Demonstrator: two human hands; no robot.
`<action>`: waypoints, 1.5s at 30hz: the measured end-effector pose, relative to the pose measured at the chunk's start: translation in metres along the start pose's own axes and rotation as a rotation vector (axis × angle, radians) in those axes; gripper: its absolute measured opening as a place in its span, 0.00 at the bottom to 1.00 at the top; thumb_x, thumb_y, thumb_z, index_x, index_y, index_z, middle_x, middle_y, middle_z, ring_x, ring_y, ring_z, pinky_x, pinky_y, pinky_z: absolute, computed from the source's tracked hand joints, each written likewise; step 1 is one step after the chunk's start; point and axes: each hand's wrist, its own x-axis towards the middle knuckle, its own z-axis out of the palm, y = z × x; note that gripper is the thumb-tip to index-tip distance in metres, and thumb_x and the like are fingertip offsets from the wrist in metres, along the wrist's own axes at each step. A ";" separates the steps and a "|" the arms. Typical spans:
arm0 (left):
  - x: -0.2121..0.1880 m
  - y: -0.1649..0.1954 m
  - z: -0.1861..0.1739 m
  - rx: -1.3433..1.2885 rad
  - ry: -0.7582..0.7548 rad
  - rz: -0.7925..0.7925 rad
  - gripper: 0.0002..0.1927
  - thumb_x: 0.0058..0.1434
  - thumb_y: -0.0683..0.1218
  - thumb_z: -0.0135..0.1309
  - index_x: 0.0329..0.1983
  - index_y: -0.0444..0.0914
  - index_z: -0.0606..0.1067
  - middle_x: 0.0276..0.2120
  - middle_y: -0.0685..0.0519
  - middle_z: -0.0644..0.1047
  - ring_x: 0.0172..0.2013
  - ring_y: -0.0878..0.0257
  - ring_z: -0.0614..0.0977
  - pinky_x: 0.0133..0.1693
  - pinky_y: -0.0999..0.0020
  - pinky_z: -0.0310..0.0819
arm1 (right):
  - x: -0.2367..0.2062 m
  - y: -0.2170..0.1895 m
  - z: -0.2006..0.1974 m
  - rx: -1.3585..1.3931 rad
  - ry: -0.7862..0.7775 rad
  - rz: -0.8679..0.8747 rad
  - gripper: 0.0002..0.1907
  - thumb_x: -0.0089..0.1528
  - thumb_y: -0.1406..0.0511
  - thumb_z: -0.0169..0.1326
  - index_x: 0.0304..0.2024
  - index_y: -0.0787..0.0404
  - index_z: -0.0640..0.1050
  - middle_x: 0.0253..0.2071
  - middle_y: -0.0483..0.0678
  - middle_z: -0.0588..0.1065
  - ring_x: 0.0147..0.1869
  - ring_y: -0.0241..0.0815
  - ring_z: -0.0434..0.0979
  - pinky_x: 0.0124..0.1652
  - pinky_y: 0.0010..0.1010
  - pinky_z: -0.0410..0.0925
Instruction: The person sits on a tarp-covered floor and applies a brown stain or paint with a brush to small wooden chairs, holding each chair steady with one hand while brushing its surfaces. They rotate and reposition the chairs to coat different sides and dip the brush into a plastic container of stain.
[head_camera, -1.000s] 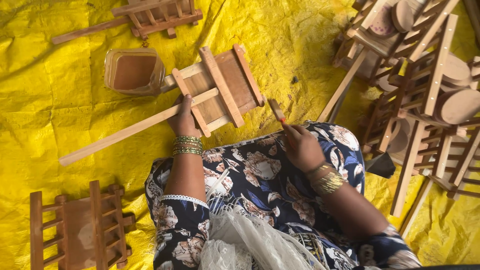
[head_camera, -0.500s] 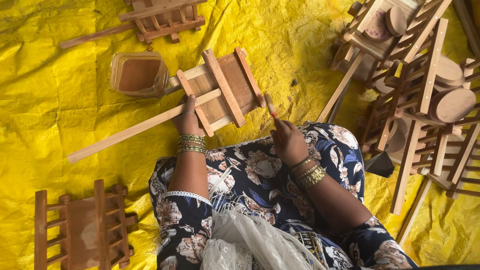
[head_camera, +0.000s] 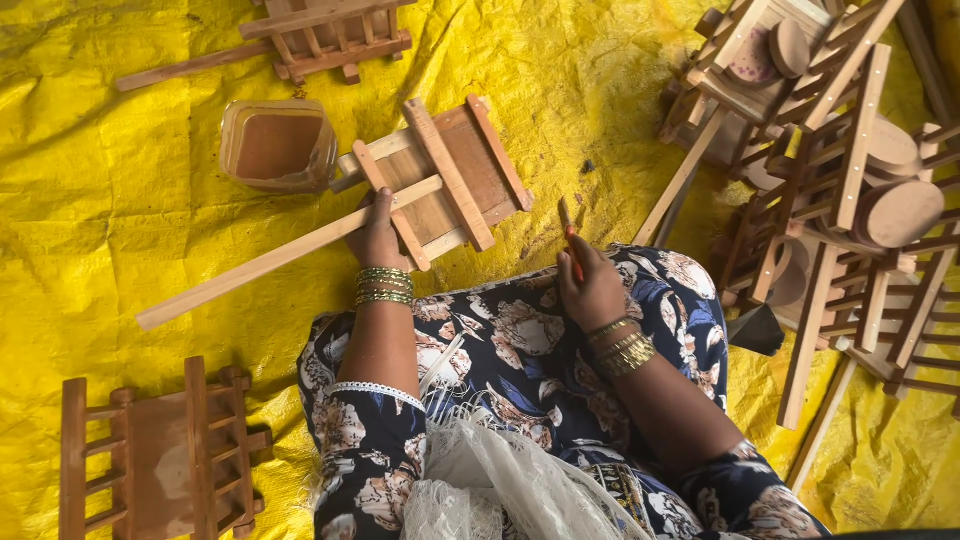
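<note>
while the left hand (head_camera: 378, 232) curls shut around the long pale handle stick of a small wooden frame (head_camera: 440, 180), the frame lies tilted on the yellow tarp (head_camera: 120, 200) just ahead of the knees, its slatted body pointing up and to the right and its stick running down to the left. the right hand (head_camera: 592, 285) is closed in a loose fist on a thin brush (head_camera: 568, 238), whose reddish tip points up toward the frame's lower right corner, close to it but apart. stacked bangles ring both wrists, and a dark floral dress (head_camera: 520, 380) covers the lap.

just beyond the frame's upper left corner sits a clear square tub (head_camera: 278, 145) of brown liquid, near the stick but whether touching it cannot be told. at the top edge lies another wooden frame (head_camera: 320, 35) with its own long stick. a darker, stained frame (head_camera: 165, 455) rests at the lower left, well apart from the hands. on the right a crowded pile of unfinished frames (head_camera: 850, 200) with round wooden discs fills the space to the edge, leaving little room there; open tarp lies to the left and between the frame and the pile.

the wood is bare and smooth, made of flat slats and square rails; the tarp is crinkled and glossy.
</note>
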 end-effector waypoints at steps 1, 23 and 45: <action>0.000 0.000 0.000 0.012 0.016 -0.011 0.27 0.58 0.43 0.63 0.59 0.28 0.73 0.53 0.43 0.79 0.49 0.55 0.83 0.50 0.58 0.83 | 0.001 -0.002 0.003 0.150 -0.071 0.089 0.20 0.68 0.62 0.54 0.60 0.61 0.76 0.41 0.55 0.80 0.38 0.49 0.82 0.37 0.38 0.75; 0.006 -0.004 -0.005 -0.003 0.025 0.043 0.29 0.56 0.42 0.65 0.59 0.27 0.73 0.55 0.43 0.78 0.52 0.54 0.81 0.53 0.58 0.80 | 0.001 0.018 0.008 0.227 -0.040 -0.135 0.17 0.66 0.66 0.53 0.57 0.63 0.77 0.40 0.58 0.79 0.38 0.50 0.82 0.39 0.38 0.75; 0.005 -0.003 -0.010 0.025 0.006 -0.018 0.28 0.59 0.44 0.62 0.61 0.28 0.71 0.56 0.41 0.77 0.53 0.54 0.82 0.52 0.57 0.83 | -0.018 -0.004 0.011 0.234 -0.149 -0.499 0.19 0.65 0.65 0.55 0.58 0.65 0.76 0.43 0.57 0.79 0.42 0.50 0.82 0.43 0.38 0.76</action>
